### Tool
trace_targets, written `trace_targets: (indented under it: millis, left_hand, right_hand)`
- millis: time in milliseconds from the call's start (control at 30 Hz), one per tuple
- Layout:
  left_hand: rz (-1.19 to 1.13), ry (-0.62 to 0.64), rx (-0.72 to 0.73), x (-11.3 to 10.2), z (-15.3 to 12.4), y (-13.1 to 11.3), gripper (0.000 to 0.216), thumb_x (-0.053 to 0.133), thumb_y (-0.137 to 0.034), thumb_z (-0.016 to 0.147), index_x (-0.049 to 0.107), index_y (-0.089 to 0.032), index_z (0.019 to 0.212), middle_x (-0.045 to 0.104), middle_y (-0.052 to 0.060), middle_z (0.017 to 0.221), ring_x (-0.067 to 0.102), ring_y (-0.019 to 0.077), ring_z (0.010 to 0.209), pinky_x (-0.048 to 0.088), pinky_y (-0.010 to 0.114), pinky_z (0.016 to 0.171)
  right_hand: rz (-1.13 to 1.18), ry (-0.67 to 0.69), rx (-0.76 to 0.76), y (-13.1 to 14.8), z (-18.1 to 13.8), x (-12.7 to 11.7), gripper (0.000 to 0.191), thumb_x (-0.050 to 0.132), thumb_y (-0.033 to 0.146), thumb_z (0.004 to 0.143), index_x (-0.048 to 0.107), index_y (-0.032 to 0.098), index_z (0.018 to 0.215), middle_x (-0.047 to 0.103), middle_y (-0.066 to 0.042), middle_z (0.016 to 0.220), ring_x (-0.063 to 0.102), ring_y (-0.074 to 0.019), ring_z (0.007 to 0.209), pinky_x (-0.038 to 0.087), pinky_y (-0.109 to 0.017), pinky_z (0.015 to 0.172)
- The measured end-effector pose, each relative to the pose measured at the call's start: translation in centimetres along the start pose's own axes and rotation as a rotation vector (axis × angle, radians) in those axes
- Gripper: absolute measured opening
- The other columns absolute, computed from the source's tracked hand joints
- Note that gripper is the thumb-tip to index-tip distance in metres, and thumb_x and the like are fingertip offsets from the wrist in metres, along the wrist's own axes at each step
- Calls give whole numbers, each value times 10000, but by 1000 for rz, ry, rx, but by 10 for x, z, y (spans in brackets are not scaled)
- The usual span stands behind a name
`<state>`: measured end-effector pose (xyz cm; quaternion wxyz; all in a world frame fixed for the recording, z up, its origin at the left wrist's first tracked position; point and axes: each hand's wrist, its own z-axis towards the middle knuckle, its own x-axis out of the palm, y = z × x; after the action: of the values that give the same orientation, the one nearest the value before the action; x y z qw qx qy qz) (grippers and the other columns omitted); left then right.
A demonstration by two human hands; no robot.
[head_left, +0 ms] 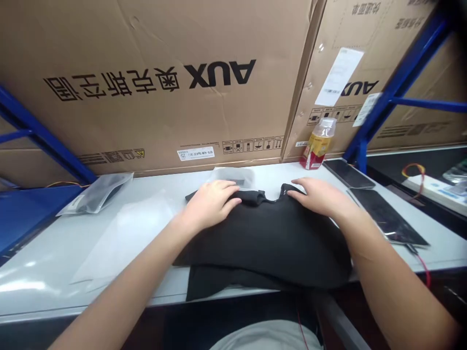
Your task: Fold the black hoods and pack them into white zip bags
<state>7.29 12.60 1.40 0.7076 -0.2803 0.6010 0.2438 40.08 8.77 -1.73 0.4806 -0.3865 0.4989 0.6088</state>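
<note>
The left hand [209, 204] and right hand [321, 197] lie flat and well apart on the black knit garment [262, 243], fingers extended, neither clamped. The garment sits folded on the white work table [44, 272], its neckline beneath the fingertips and its lower layer overhanging the near edge. A translucent plastic bag [233, 177] lies just beyond the left hand; a clear plastic sheet [124, 238] lies to the left.

Caution: the overhanging layer's weight could drag the garment off the edge. Uneven palm pressure could skew the fold. The slick plastic could slide if caught by the fabric or left hand, displacing the garment.
</note>
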Motion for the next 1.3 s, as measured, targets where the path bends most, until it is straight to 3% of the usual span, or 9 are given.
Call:
trace_targets:
  millis: [167,267,400,533,633,800,900,1100,1300]
  left_hand:
    - [-34,165,48,4,62,20,521,366,-543,1106,704,-237,1358,629,69,1521,540,340,1432,406,501,1165]
    - [-43,178,29,4,65,12,603,314,-563,1113,571,-194,1514,512,108,1620,451,381,1503,362,568,1192]
    - [-29,131,50,-4,8,-8,609,461,-481,1097,379,-219,1641,350,82,1715,277,325,1606,236,537,1281]
    - [-38,113,120,-4,-72,-22,529,564,-466,1067,507,-298,1566,468,67,1652,398,326,1555,296,559,1269]
    - [-48,82,103,-5,-96,-18,431,533,-416,1085,581,-334,1506,544,39,1600,493,303,1497,348,543,1255]
    - [12,-36,-96,-12,-55,20,400,430,-341,1083,698,-278,1374,638,45,1508,576,312,1402,443,491,1183]
    - [15,-22,-157,-9,-26,51,380,463,-337,1063,704,-272,1350,685,55,1439,606,337,1352,455,506,1149]
    - [-94,48,-251,2,-8,94,354,621,-416,1037,673,-206,1317,701,94,1320,686,284,1170,558,468,1015]
    - [-100,5,-240,-11,-3,104,343,595,-447,926,755,-232,1140,752,35,972,719,246,881,550,338,773]
  right_hand:
    - [59,-75,-112,12,-5,-8,223,571,323,964,712,184,1069,764,-126,1117,712,-304,1052,534,-429,931]
    - [103,-102,-227,27,-30,-16,140,558,254,962,660,215,1049,737,-92,1077,684,-273,1037,527,-420,925]
    - [180,84,-456,33,-71,-18,148,587,266,993,699,260,1090,735,-64,1078,680,-257,1020,554,-417,875]
    - [264,173,-468,26,-88,-23,233,539,343,1066,753,303,1151,745,-54,1142,697,-231,1057,567,-396,919]
    - [317,88,-473,33,-73,-32,251,524,367,1073,758,284,1034,739,-61,1144,694,-238,1067,557,-405,951]
    - [104,-3,-567,77,-21,-25,281,683,344,970,702,247,1232,708,-110,1302,644,-326,1212,523,-469,1010]
    - [10,49,-514,96,5,-8,183,709,215,914,747,230,1092,766,-102,1163,689,-328,1099,511,-454,967]
    - [117,14,-266,81,31,7,236,529,199,973,703,219,1131,796,-68,1019,735,-242,895,521,-330,757]
    - [249,16,-190,71,40,13,216,533,201,940,696,233,1078,788,-30,934,718,-204,782,515,-301,687]
